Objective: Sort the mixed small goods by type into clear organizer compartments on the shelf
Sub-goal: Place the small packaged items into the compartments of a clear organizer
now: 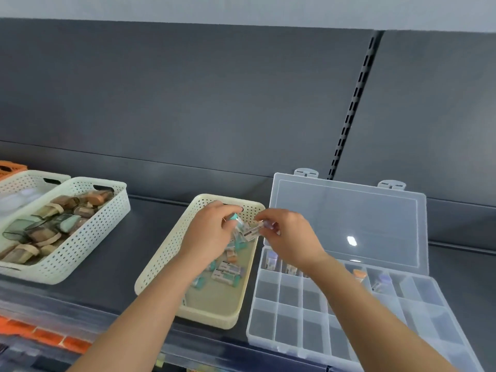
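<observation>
A person's right hand (288, 237) pinches a small, white-labelled rectangular packet (252, 232) at fingertip, its long axis running leftward and slightly down. The left hand (212, 232), fingers curled, grips a teal-capped little packet (233, 217) just beside it. Beneath both lies a cream perforated plastic basket (171, 242) strewn with similar teal-and-white packets (226, 275). Right of the hands sits a clear, glossy plastic organizer box (292, 315), lid raised, a few rear compartments holding goods.
</observation>
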